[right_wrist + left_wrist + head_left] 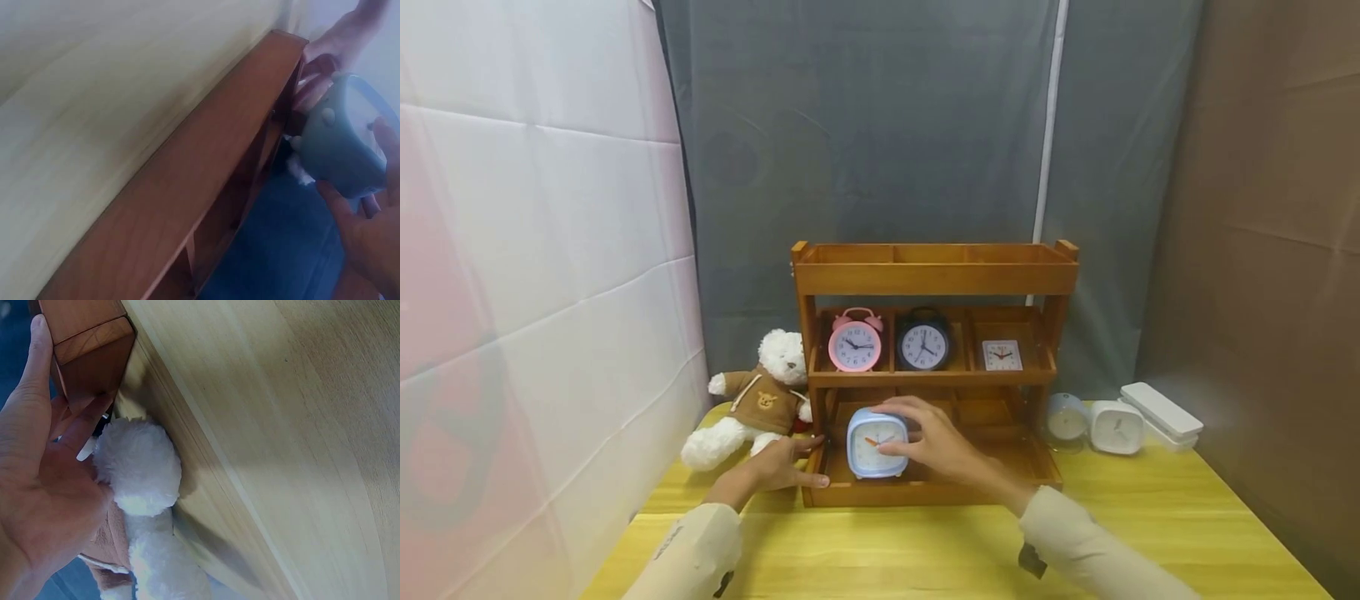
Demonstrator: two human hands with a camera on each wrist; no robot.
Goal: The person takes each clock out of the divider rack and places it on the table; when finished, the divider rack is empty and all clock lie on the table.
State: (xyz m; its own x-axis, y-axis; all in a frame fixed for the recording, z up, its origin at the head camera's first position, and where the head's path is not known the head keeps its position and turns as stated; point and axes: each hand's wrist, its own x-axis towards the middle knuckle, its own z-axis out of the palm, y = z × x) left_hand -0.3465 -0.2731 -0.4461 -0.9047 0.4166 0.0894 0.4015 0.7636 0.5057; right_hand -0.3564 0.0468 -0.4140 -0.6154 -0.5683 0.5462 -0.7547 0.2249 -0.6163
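Observation:
My right hand point(936, 437) grips a light blue alarm clock point(867, 454), fingers over its top and thumb across its white face. The clock is over the left part of the bottom tier of a wooden shelf point(925, 496); in the right wrist view its rounded blue back and small feet show, and the clock point(334, 140) is tilted. My left hand point(778, 467) holds the shelf's lower left corner, thumb along the front and fingers at the side. In the left wrist view, this hand point(56, 494) is next to the teddy bear's white leg point(140, 465).
On the middle tier stand a pink twin-bell clock point(855, 346), a black round clock point(924, 347) and a small white square clock point(1002, 356). Left of the shelf sits the teddy bear point(760, 400). A round clock point(1067, 418), a white clock point(1116, 427) and white boxes point(1161, 410) stand right.

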